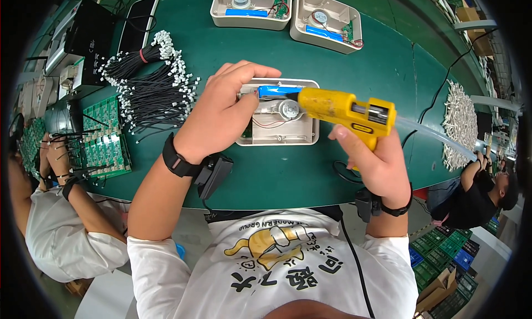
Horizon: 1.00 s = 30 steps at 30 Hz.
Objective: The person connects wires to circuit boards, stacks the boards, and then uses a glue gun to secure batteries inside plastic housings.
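A yellow hot glue gun (335,105) is gripped in my right hand (377,161), its nozzle pointing left over a blue cylindrical battery (271,90). A clear glue stick (429,131) trails from the gun's back end. The battery lies along the far wall of an off-white plastic casing (280,141) in front of me. My left hand (227,105) is closed on the casing's left side, thumb at the battery's left end and index finger stretched along the far edge. Inside sit a round speaker (288,109) and thin red wires. The nozzle tip partly covers the battery.
Two similar casings (252,21) (325,39) with batteries stand at the far edge. Left are bundled black cables (155,86), green circuit boards (105,136), a phone (138,22) and a black box (83,39). White parts (461,125) are piled right. Co-workers sit on both sides.
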### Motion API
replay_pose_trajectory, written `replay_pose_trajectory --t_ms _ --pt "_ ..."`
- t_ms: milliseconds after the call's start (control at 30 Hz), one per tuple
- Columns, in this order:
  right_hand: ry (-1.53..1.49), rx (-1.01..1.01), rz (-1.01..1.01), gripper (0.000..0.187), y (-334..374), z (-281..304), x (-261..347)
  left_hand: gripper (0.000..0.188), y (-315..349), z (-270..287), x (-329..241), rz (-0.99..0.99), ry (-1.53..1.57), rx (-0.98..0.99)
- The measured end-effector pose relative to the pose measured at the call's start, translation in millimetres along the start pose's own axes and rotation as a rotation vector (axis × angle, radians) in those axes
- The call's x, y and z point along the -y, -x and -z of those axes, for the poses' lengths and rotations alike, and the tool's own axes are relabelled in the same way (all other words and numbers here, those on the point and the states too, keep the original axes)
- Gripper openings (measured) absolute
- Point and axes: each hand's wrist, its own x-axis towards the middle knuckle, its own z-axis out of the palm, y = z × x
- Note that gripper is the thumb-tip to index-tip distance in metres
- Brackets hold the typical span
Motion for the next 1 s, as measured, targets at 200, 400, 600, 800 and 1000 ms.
replay_pose_trajectory --t_ms 200,400,600,800,1000 --pt "0.100 0.160 0.067 0.032 -21.2 -11.9 7.0 0.057 2.8 3.3 -2.6 -0.032 -0.102 0.065" --pt "0.082 0.165 0.059 0.037 -18.6 -13.7 1.0 0.062 2.5 5.0 -2.7 -0.007 -0.114 0.094" --pt "0.077 0.093 -0.004 0.037 -19.6 -14.5 14.7 0.056 3.8 2.9 1.5 -0.025 -0.096 0.069" --pt "0.072 0.103 0.133 0.035 -24.7 -19.8 4.1 0.051 2.5 1.6 2.9 -0.030 -0.065 0.045" --pt "-0.187 -0.060 -0.039 0.035 -1.8 1.7 -10.6 0.034 -0.9 -1.8 2.0 0.017 -0.009 0.013"
